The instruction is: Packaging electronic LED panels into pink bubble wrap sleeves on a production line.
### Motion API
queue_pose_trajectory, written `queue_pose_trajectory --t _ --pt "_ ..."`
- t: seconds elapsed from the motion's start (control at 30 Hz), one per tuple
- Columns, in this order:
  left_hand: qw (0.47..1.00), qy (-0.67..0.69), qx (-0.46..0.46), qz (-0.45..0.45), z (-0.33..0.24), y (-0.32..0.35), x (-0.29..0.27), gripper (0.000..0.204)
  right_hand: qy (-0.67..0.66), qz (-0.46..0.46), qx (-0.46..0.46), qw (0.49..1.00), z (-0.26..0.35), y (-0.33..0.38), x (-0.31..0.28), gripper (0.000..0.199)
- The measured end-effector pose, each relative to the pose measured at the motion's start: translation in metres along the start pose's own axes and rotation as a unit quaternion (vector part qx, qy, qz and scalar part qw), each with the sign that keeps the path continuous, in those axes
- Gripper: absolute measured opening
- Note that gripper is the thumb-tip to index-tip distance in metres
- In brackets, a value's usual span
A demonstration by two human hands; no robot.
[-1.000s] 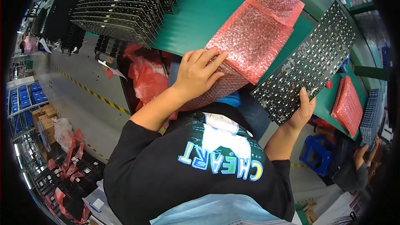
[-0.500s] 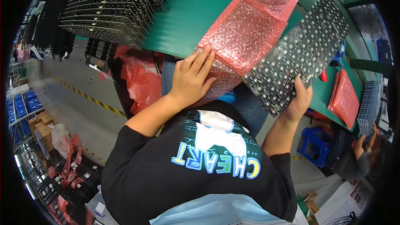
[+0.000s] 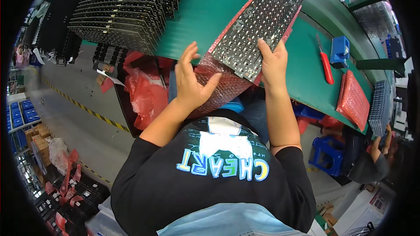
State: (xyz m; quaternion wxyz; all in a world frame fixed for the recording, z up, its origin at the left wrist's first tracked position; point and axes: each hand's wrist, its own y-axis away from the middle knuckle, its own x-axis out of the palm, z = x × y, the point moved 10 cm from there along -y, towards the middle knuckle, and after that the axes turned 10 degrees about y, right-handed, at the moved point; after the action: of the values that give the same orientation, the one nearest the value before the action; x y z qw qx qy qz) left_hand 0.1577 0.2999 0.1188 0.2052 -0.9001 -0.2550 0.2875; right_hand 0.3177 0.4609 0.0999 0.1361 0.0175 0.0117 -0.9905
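Note:
A black keyboard circuit board (image 3: 258, 26), dotted with pale switch spots, lies over red bubble wrap (image 3: 218, 81) on the green table. The wrap shows along the board's long edges, and its loose near end hangs over the table's front edge. My right hand (image 3: 274, 63) grips the board's right edge, thumb on top and fingers partly hidden below. My left hand (image 3: 191, 78) is open, fingers spread, just left of the board's near end and over the loose wrap. Whether it touches the wrap I cannot tell.
Similar boards stand in a large stack (image 3: 127, 13) at the far left of the green table (image 3: 183, 30). To the right are a red-handled tool (image 3: 326, 67), a blue block-like object (image 3: 340, 51) and folded red bubble wrap (image 3: 353, 100). Another person's hands (image 3: 381, 144) show at far right.
The board has swung left from beyond the wrap and now lies over it, with my right hand still on it. My left hand has lifted off the wrap and opened.

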Motion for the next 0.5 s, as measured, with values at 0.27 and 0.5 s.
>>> queue_pose_trajectory --t 0.27,0.5 --pt "0.965 -0.127 0.218 0.076 -0.053 -0.015 0.022 0.041 -0.039 0.017 -0.115 0.992 0.045 0.03 0.023 0.042" --pt "0.904 0.406 -0.128 -0.036 0.014 -0.017 0.013 0.028 -0.022 0.015 -0.107 0.994 0.041 0.027 -0.014 0.055"
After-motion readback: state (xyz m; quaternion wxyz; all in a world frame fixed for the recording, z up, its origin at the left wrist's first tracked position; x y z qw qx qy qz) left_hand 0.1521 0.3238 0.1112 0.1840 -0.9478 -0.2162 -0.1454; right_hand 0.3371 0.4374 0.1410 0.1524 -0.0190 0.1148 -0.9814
